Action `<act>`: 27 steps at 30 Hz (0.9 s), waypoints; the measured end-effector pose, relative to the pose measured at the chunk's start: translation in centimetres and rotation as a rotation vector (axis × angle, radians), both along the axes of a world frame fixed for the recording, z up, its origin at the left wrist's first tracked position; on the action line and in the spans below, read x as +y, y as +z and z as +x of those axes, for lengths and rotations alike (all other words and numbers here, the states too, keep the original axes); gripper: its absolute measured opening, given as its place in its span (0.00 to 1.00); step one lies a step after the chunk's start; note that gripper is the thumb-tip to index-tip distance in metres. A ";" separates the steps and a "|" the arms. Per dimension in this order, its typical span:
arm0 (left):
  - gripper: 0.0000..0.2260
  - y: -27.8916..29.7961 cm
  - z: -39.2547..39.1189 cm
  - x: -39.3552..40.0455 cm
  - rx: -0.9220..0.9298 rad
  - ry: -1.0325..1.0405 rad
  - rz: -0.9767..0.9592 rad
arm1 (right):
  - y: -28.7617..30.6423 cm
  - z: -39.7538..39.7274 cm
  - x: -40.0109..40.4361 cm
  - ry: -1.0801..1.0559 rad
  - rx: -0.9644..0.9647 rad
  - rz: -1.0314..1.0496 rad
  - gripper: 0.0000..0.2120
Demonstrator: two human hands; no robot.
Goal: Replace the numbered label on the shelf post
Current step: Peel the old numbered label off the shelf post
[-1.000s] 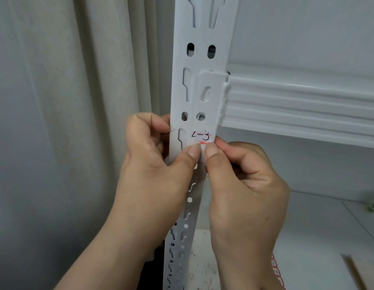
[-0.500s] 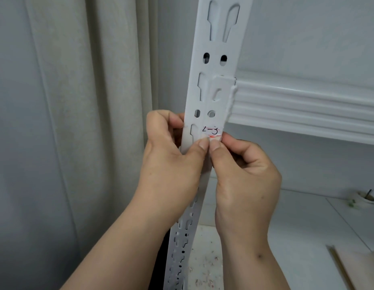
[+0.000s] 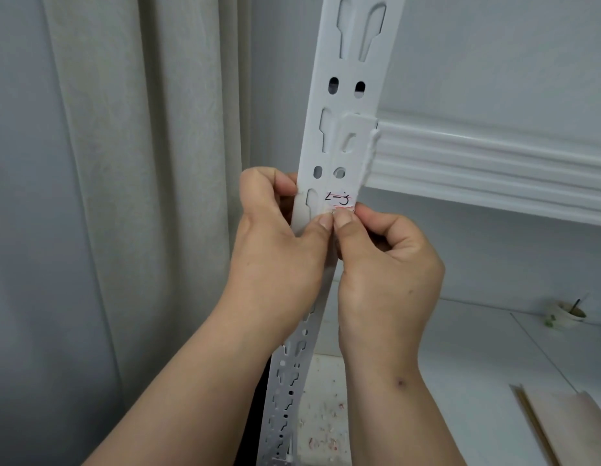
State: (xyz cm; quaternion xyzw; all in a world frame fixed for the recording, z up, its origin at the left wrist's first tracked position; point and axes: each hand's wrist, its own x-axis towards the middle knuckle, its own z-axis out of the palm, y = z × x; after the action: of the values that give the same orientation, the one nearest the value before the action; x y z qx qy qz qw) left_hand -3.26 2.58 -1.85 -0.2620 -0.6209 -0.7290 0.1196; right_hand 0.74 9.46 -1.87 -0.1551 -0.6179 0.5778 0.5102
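Observation:
A white slotted metal shelf post (image 3: 347,105) rises through the middle of the view. A small white label (image 3: 340,199) marked "2-3" with red lines sticks on its face just below two round holes. My left hand (image 3: 278,243) wraps the post's left edge, its thumb pressed at the label's lower edge. My right hand (image 3: 383,264) meets it from the right, thumb tip against the same lower edge of the label. Both thumbs cover the label's bottom part.
A white ribbed shelf beam (image 3: 487,176) runs right from the post. Beige curtain (image 3: 134,196) hangs at the left. Below lie a white shelf surface with paper scraps (image 3: 326,428), a small cup (image 3: 564,314) and a wooden board (image 3: 568,428).
The view has shifted so the post and hands sit further right. Both thumbs stay pressed at the label's lower edge; the label looks unchanged.

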 end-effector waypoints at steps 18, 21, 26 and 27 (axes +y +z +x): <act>0.17 -0.1 0.1 0.3 0.013 0.031 0.032 | -0.1 0.1 0.5 0.039 -0.003 0.026 0.03; 0.17 -0.2 0.1 0.3 0.015 0.044 0.031 | -0.2 0.1 0.4 0.045 -0.010 0.033 0.04; 0.19 0.0 0.6 0.3 0.007 0.036 0.064 | 0.4 0.8 1.4 0.205 0.009 -0.026 0.04; 0.19 0.1 0.8 0.3 0.004 0.030 0.082 | 0.5 0.9 1.6 0.255 0.016 -0.047 0.04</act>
State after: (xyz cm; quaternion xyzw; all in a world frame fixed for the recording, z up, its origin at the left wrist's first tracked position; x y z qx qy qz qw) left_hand -2.51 2.85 -1.78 -0.2492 -0.5941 -0.7514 0.1424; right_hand 1.66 11.10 -1.40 -0.0824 -0.6147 0.6535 0.4338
